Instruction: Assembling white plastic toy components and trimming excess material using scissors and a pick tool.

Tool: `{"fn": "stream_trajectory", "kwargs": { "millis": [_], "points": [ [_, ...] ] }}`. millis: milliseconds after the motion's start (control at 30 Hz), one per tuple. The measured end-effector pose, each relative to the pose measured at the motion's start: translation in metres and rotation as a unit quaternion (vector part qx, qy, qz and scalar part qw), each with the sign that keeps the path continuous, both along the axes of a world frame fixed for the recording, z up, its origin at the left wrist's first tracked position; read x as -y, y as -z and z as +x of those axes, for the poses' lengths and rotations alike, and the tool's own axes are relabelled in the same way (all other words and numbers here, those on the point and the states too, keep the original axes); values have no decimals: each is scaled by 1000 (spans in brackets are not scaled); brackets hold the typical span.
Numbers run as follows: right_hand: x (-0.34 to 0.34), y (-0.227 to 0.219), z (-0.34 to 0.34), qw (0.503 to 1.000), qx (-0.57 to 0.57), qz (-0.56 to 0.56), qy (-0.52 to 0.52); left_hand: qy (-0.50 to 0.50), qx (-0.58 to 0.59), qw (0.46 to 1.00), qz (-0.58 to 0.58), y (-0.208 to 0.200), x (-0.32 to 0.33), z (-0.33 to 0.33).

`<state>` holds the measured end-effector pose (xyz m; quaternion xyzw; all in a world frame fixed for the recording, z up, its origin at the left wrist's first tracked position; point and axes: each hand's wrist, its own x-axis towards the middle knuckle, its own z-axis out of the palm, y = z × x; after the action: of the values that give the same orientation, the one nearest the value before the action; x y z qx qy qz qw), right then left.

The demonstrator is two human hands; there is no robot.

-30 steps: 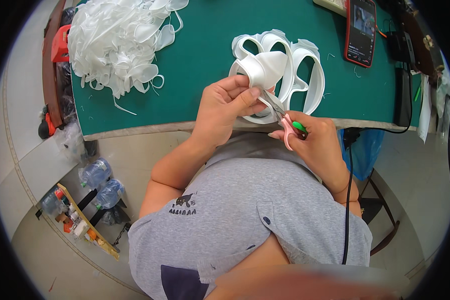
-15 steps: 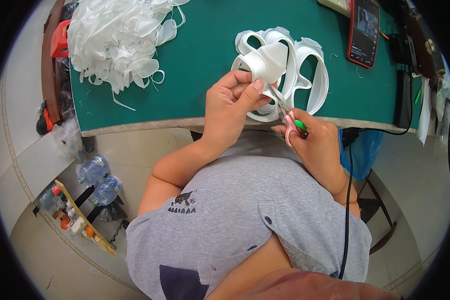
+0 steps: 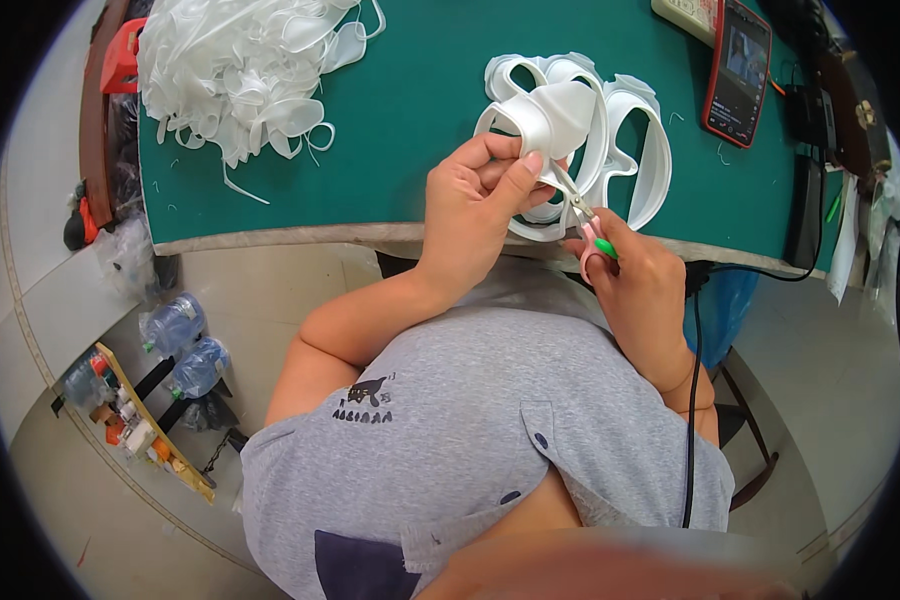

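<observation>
My left hand (image 3: 467, 222) pinches a white, soft-looking moulded piece (image 3: 555, 112) with open loops, thumb on top and fingers curled beneath its near edge. Small scissors (image 3: 587, 218) with pink and green on the handles sit in my right hand (image 3: 642, 275), whose fingers are closed round the grips. Their blade tips meet the piece's near edge just right of my left thumb. Part of the blades is hidden by the white material. Beside and under the held piece lie more white looped pieces (image 3: 658, 190) of similar make on the green tabletop.
A heap of thin white translucent scraps (image 3: 235, 75) covers the table's far left, near a red plastic object (image 3: 122, 55). A red-edged phone (image 3: 738, 75) leans at the far right, beside a black cable (image 3: 692, 400). The table's pale front edge (image 3: 300, 236) runs before my body.
The whole view has shifted slightly. Both hands, the scissors and the white piece appear a little farther right, with the grips hardly altered.
</observation>
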<state>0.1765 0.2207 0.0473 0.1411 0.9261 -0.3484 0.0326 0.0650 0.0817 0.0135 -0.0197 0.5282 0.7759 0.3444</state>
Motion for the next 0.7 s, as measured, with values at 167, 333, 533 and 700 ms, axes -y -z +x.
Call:
{"fn": "stream_trajectory", "kwargs": {
  "millis": [167, 333, 533, 700],
  "points": [
    [-1, 3, 1, 1000, -3, -10, -2, 2, -5, 1000, 0, 0, 0, 0],
    [-5, 4, 0, 1000, -20, -1, -3, 10, -9, 1000, -5, 1, 0, -1],
    [-9, 3, -1, 1000, -12, 1, -16, 8, -14, 1000, -6, 2, 0, 0],
    [-6, 6, -1, 999, -18, -26, -4, 8, -14, 1000, -8, 2, 0, 0]
  ]
}}
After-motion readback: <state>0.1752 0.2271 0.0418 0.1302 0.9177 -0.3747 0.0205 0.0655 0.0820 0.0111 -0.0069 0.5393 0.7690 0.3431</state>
